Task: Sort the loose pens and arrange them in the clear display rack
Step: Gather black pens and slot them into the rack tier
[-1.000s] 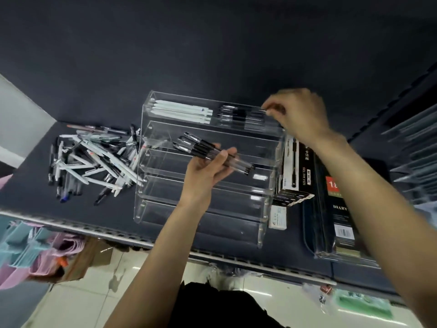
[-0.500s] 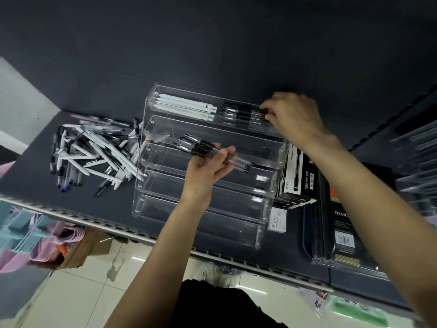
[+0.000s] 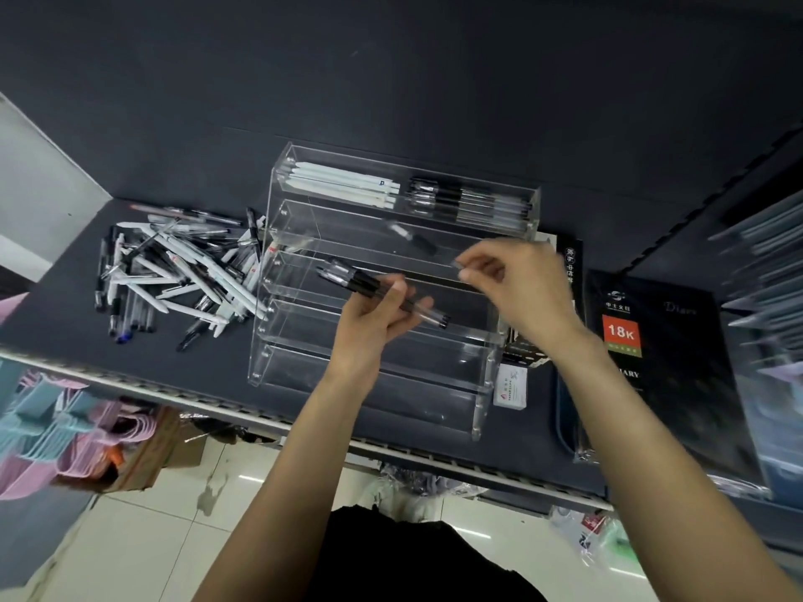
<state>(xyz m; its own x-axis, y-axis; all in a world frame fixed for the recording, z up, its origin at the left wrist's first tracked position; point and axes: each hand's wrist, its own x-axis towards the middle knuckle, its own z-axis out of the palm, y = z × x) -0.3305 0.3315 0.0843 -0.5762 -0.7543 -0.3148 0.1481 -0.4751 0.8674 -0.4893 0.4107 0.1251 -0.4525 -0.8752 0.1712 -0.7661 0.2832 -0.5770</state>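
A clear tiered display rack (image 3: 282,341) stands on the dark shelf. Its top tier holds white pens (image 3: 343,186) on the left and black pens (image 3: 473,202) on the right. The lower tiers look bare. A pile of loose pens (image 3: 182,271) lies left of the rack. My left hand (image 3: 373,328) grips a bundle of black pens (image 3: 360,282) in front of the middle tiers. My right hand (image 3: 521,284) pinches the end of a single black pen (image 3: 413,237), blurred, over the second tier.
A black pen box (image 3: 571,265) stands against the rack's right side, with a small white card (image 3: 510,386) in front of it. A black "18K" diary pack (image 3: 652,341) lies further right. The shelf's front edge (image 3: 174,395) runs below, above tiled floor.
My right hand has come down from the top tier's black pens to the second tier and now holds one pen. My left hand still holds its bundle, roughly in place.
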